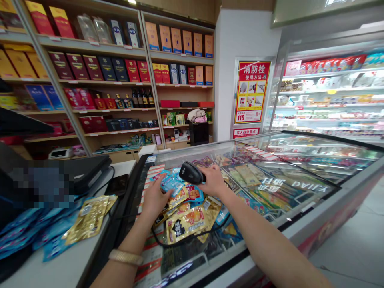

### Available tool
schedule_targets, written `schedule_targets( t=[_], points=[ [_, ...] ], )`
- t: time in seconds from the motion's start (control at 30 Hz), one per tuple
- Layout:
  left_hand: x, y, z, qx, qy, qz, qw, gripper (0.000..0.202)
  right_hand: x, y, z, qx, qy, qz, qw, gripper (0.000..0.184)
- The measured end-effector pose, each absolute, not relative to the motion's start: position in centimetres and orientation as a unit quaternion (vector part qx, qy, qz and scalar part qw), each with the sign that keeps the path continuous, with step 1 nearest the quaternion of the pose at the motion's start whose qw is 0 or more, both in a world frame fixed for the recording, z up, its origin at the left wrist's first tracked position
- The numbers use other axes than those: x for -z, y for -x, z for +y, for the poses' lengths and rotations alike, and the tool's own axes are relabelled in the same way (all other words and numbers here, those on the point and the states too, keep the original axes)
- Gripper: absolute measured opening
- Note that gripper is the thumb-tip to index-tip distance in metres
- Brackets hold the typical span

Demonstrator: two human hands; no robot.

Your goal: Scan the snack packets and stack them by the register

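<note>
My right hand (213, 181) is closed around a black barcode scanner (191, 172), its head pointing left over a pile of snack packets on the glass lid of a chest freezer (300, 188). My left hand (154, 198) rests on the pile, fingers on a blue packet (171, 183). Gold and yellow packets (187, 222) lie just below both hands. The scanner's black cable (186, 239) loops across the glass toward me.
A white counter (69, 264) on the left bears blue packets and gold packets (88, 218), plus a dark register unit (90, 168). Shelves of boxed goods (99, 68) fill the back wall. An open refrigerated case (333, 96) stands at the right, beside a red fire-hydrant notice (251, 92).
</note>
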State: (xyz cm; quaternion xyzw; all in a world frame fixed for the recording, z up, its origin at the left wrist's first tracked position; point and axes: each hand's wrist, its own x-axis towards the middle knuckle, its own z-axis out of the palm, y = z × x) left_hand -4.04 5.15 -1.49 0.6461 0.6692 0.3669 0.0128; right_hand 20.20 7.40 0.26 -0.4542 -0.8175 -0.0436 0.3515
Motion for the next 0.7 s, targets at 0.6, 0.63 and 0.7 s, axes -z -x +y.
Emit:
schedule_targets(
  t=[0.6, 0.63, 0.7],
  points=[
    [-0.4, 4.5, 4.0, -0.676, -0.435, 0.582, 0.125, 0.035, -0.8, -19.3, 6.1, 0.031, 0.400, -0.858, 0.321, 0.027],
    [-0.5, 4.4, 4.0, -0.676, -0.436, 0.581, 0.123, 0.035, -0.9, -19.3, 6.1, 0.030, 0.402, -0.858, 0.319, 0.027],
    [-0.7, 4.3, 4.0, -0.677, -0.436, 0.581, 0.121, 0.035, -0.9, -19.3, 6.1, 0.028, 0.405, -0.857, 0.316, 0.027]
  ],
)
